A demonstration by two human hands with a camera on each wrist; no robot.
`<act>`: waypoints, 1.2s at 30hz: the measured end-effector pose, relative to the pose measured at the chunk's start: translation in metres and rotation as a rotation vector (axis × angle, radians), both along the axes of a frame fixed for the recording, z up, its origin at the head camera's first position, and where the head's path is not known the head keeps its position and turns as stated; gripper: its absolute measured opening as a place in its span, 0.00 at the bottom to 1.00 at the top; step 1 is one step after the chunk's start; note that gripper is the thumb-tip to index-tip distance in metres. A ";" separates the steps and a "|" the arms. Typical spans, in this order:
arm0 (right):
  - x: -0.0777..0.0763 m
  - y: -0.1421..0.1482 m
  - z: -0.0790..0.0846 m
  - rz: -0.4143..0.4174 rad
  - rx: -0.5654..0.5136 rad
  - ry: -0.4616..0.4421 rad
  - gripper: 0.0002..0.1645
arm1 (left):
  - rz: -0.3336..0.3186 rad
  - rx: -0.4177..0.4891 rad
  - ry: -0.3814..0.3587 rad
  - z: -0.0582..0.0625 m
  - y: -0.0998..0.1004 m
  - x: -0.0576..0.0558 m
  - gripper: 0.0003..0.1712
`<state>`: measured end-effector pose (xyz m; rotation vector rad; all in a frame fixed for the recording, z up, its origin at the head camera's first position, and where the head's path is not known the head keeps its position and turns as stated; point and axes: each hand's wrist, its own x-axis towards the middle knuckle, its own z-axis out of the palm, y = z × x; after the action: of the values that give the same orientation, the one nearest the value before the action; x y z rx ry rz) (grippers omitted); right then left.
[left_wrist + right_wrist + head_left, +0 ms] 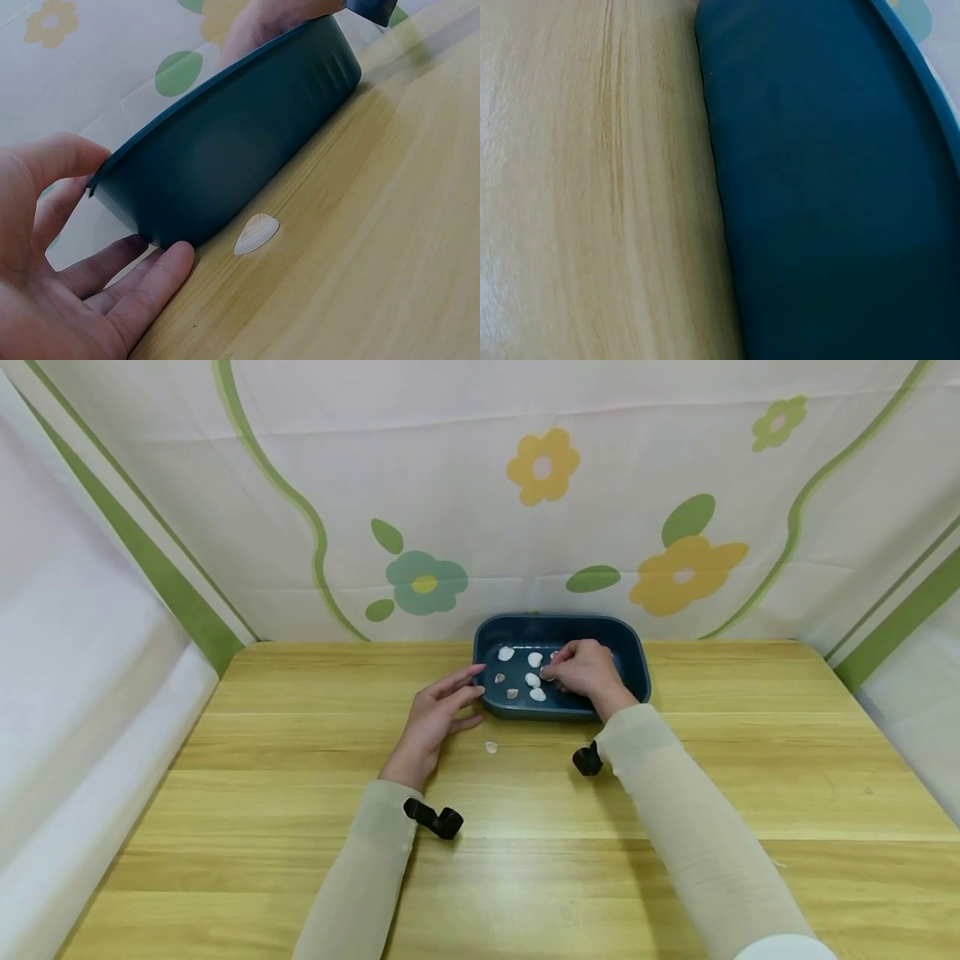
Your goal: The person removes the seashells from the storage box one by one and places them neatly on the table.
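Note:
A dark blue oblong basin (558, 713) holds several small shells, mostly white like the shell (506, 653) near its left end, with two smaller brownish ones. My right hand (587, 672) reaches over the near rim, thumb and fingers curled together low inside, pinching a small pale shell at their tips. At the basin's left end is my left hand (438, 718). In the left wrist view, its thumb lies at the rim and other fingers (161, 281) rest by the base. A loose ribbed white shell (257, 233) lies on the table, just in front of the basin.
The wooden table (510, 868) ends at a white curtain (450, 468) printed with flowers and leaves, right behind the basin. More curtain hangs at both sides. A black wrist mount (435, 818) sticks out from the left sleeve, another mount (587, 760) from the right.

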<state>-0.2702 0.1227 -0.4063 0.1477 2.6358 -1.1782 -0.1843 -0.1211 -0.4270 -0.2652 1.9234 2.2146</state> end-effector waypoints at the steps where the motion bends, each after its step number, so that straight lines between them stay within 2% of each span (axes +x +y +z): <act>1: 0.000 0.000 0.000 -0.002 0.002 0.001 0.13 | -0.001 0.000 0.002 0.000 0.000 0.000 0.21; 17: -0.001 -0.001 0.002 0.006 -0.024 0.002 0.13 | 0.003 -0.004 -0.002 0.003 -0.001 -0.001 0.20; 25: 0.000 0.000 0.004 -0.012 -0.051 0.043 0.13 | 0.005 0.001 0.008 0.004 -0.002 -0.002 0.20; 28: 0.001 0.000 0.005 -0.036 -0.074 0.099 0.13 | 0.010 0.002 0.014 0.002 -0.002 -0.002 0.20; 31: 0.003 0.001 0.008 -0.090 -0.100 0.202 0.14 | 0.007 0.000 0.018 0.000 -0.001 -0.001 0.21; 34: 0.008 0.001 0.017 -0.155 -0.161 0.319 0.14 | 0.005 -0.005 0.011 -0.001 0.000 0.000 0.22; 36: 0.012 0.000 0.026 -0.169 -0.227 0.392 0.15 | 0.010 -0.008 0.006 -0.001 0.001 0.000 0.22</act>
<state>-0.2583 0.1230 -0.3801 0.1075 2.8291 -1.7078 -0.1844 -0.1204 -0.4277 -0.2696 1.9384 2.2172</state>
